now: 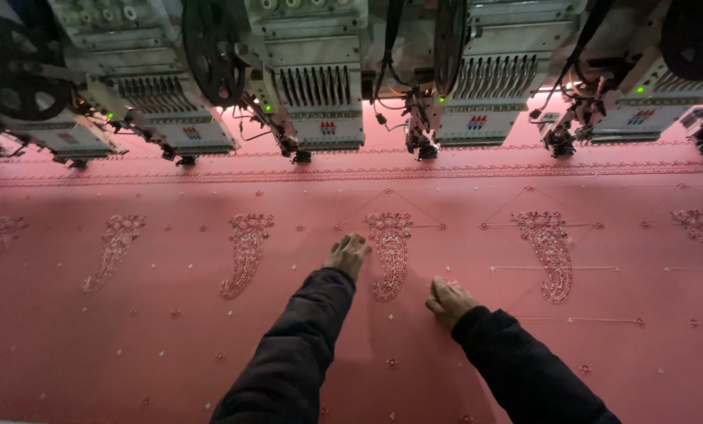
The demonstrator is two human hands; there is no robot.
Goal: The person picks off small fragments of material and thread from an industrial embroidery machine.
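Both hands rest on a wide sheet of pink fabric (131, 338) stretched flat under a row of embroidery machine heads. The left hand (348, 254) lies knuckles up with its fingers curled loosely, touching the cloth just left of a beaded paisley motif (390, 253); it pinches nothing that can be seen. The right hand (448, 301) sits lower and to the right of the same motif, fingers bent inward against the fabric; whether it holds a thread or anything small cannot be told. Both arms wear dark sleeves (288, 361).

The paisley between the hands is one of a row of like motifs, with another (245, 253) to the left and one (550, 253) to the right, thin stitched lines running between them. Small dotted flowers are scattered over the cloth. Along the far edge runs a stitched border band (367, 173). Above it hang the machine heads (320, 110), white with needle bars, some showing green lights.
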